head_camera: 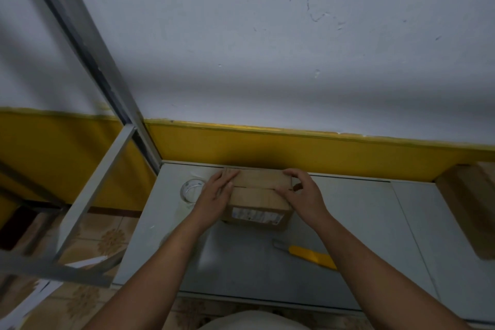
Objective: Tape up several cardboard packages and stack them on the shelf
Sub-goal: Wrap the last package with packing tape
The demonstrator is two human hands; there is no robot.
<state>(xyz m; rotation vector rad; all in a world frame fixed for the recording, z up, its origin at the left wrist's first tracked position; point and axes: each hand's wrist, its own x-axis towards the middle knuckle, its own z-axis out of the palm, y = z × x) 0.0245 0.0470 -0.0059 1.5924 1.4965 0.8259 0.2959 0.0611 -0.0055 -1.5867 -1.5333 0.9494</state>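
A small cardboard box (257, 195) with a white label on its near side sits on the grey shelf surface (348, 236), close to the yellow wall band. My left hand (214, 195) lies flat with straight fingers on the box's left top flap. My right hand (300, 193) presses on the right side of the top, its fingers curled over the flap's edge. The seam between the two flaps shows between my hands. A roll of clear tape (191, 190) lies flat just left of the box.
A yellow-handled cutter (310, 256) lies on the shelf in front of the box, to the right. Another cardboard box (471, 206) stands at the far right edge. A grey metal shelf frame (88, 195) rises at left over tiled floor.
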